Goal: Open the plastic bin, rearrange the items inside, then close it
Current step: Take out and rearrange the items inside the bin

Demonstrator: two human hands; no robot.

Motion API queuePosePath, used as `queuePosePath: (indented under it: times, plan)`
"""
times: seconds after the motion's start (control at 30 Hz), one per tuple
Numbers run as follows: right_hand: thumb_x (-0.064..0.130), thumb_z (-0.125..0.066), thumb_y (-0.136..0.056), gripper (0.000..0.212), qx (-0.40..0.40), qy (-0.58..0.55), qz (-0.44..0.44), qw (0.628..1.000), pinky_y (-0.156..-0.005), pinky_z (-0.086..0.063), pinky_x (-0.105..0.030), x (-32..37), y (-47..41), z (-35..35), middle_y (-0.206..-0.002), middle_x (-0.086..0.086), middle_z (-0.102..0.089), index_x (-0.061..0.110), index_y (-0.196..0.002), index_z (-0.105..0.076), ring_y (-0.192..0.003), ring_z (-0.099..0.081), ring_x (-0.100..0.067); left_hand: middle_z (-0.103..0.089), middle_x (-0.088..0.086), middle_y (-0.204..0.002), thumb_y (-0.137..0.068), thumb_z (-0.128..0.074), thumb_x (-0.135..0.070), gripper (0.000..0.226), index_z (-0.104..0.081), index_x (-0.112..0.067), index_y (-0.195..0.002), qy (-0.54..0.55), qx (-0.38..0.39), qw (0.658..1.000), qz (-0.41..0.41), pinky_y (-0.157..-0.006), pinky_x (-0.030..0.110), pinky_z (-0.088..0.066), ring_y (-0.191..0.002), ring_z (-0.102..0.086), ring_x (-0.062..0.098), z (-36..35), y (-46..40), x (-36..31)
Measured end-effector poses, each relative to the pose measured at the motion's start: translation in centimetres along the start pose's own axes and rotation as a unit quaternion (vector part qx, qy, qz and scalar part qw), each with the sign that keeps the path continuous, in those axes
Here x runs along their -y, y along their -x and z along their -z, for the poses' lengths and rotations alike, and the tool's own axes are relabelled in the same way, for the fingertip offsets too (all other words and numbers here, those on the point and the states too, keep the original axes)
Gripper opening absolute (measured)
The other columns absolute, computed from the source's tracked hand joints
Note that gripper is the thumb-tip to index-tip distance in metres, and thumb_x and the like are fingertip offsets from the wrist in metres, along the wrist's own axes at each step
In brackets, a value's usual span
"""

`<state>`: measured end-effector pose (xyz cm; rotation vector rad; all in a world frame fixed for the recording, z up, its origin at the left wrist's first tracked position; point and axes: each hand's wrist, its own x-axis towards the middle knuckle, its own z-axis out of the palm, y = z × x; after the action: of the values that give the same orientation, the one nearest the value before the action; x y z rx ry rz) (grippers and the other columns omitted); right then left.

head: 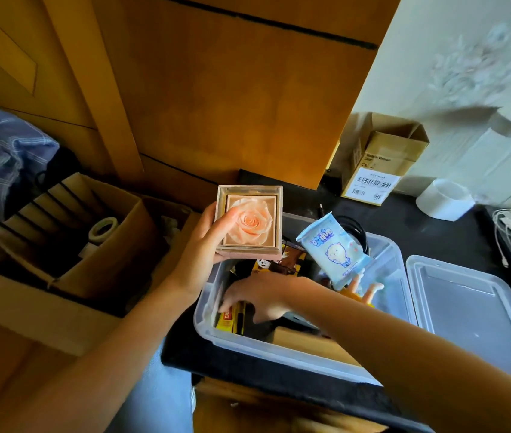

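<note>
Black tabletop (454,232), cardboard box (382,164) reading "Vietnam", open plastic bin (279,348)

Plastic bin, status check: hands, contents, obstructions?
Left hand grips rose box above bin. Right hand inside among items. Lid off, right of bin. Nothing blocking.

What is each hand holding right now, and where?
The left hand grips the rose box by its left side, thumb on the top face. The right hand reaches into the plastic bin; no grasp shows.
</note>
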<state>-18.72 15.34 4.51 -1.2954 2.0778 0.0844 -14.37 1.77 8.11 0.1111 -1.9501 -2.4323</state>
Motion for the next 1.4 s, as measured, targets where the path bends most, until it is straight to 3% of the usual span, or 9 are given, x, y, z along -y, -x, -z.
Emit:
queuePosePath:
  times: [0.13, 0.27, 0.37, 0.53, 0.67, 1.0, 1.17, 1.27, 1.4]
  plan:
    - [-0.002, -0.056, -0.08, 0.056, -0.016, 0.042, 0.021, 0.999, -0.088, -0.047, -0.04, -0.2, -1.1, -1.1, -0.137, -0.004, -0.04, 0.026, -0.127, -0.049, -0.115, -0.049, -0.03, -0.066, -0.001, -0.118, -0.077, -0.059, -0.055, 0.06, -0.051, -0.027, -0.13, 0.011, 0.003, 1.0, 0.011, -0.09, 0.041, -0.052, -0.11, -0.063, 0.016, -0.3, -0.5, -0.1]
    - [-0.003, -0.053, -0.081, 0.023, -0.045, 0.17, 0.087, 0.981, -0.053, -0.033, -0.031, -0.3, -2.0, -1.7, -0.092, -0.005, -0.05, 0.014, -0.095, -0.057, -0.079, -0.054, -0.029, -0.066, -0.002, -0.118, -0.084, -0.06, -0.046, 0.056, -0.046, -0.025, -0.133, 0.022, 0.003, 0.999, 0.024, -0.088, 0.038, -0.054, -0.107, -0.064, 0.013, -1.1, -0.9, 0.0]
    - [0.006, -0.056, -0.082, 0.011, -0.053, 0.218, 0.111, 0.968, -0.053, -0.031, -0.03, -0.1, -2.4, -1.9, -0.086, -0.004, -0.052, 0.013, -0.09, -0.058, -0.075, -0.054, -0.027, -0.065, -0.002, -0.12, -0.081, -0.056, -0.044, 0.058, -0.044, -0.024, -0.134, 0.014, 0.006, 1.0, 0.026, -0.091, 0.04, -0.053, -0.107, -0.064, 0.012, -1.3, -0.9, 0.1]
    - [0.015, -0.065, -0.079, 0.022, -0.133, 0.093, 0.097, 0.982, -0.064, -0.037, -0.032, -0.8, -1.2, -1.6, -0.104, -0.005, -0.056, 0.014, -0.097, -0.052, -0.088, -0.055, -0.027, -0.065, 0.002, -0.12, -0.077, -0.062, -0.049, 0.061, -0.048, -0.025, -0.131, 0.043, -0.001, 0.998, 0.042, -0.089, 0.042, -0.053, -0.111, -0.063, 0.017, -0.9, -1.2, 0.1]
    - [0.008, -0.064, -0.078, 0.018, -0.235, -0.08, 0.034, 0.968, -0.064, -0.04, -0.02, -1.3, 1.6, -0.8, -0.086, 0.003, -0.055, 0.021, -0.078, -0.051, -0.077, -0.049, -0.014, -0.068, 0.0, -0.115, -0.064, -0.067, -0.061, 0.066, -0.058, -0.03, -0.122, 0.064, -0.049, 0.996, 0.044, -0.082, 0.038, -0.055, -0.109, -0.064, 0.016, -0.3, -1.1, 0.0]
    - [0.017, -0.058, -0.092, 0.014, -0.401, -0.507, -0.088, 0.758, -0.049, -0.046, -0.021, -1.4, 7.2, -1.3, -0.071, -0.005, -0.057, 0.008, -0.082, -0.056, -0.058, -0.054, -0.018, -0.07, -0.003, -0.107, -0.083, -0.058, -0.054, 0.049, -0.049, -0.029, -0.123, -0.171, -0.026, 0.981, 0.087, -0.069, 0.023, -0.052, -0.088, -0.067, 0.005, -0.2, -0.3, -2.7]
    - [0.026, -0.051, -0.095, 0.017, -0.465, -0.48, -0.177, 0.723, -0.052, -0.054, -0.032, -1.2, 8.0, -1.4, -0.068, 0.002, -0.061, 0.017, -0.083, -0.058, -0.053, -0.061, -0.015, -0.062, -0.002, -0.115, -0.07, -0.05, -0.07, 0.073, -0.038, -0.032, -0.131, -0.359, 0.047, 0.922, 0.138, -0.094, 0.043, -0.049, -0.103, -0.061, 0.019, -1.8, 0.7, -3.6]
    - [0.027, -0.05, -0.096, 0.014, -0.472, -0.426, -0.23, 0.736, -0.065, -0.056, -0.042, -1.2, 8.3, -1.5, -0.078, -0.001, -0.063, 0.02, -0.087, -0.058, -0.071, -0.065, -0.026, -0.059, 0.004, -0.114, -0.079, -0.033, -0.071, 0.063, -0.027, -0.04, -0.134, -0.498, 0.071, 0.855, 0.13, -0.085, 0.042, -0.052, -0.096, -0.06, 0.024, -3.0, 0.9, -3.5]
    - [0.03, -0.048, -0.096, 0.026, -0.484, -0.357, -0.282, 0.748, -0.054, -0.044, -0.025, -1.0, 9.1, -1.8, -0.064, 0.007, -0.054, 0.032, -0.069, -0.046, -0.066, -0.063, -0.027, -0.053, 0.015, -0.123, -0.09, -0.02, -0.065, 0.054, -0.007, -0.047, -0.14, -0.622, 0.118, 0.761, 0.143, -0.07, 0.035, -0.044, -0.088, -0.057, 0.027, -4.1, 0.5, -3.4]
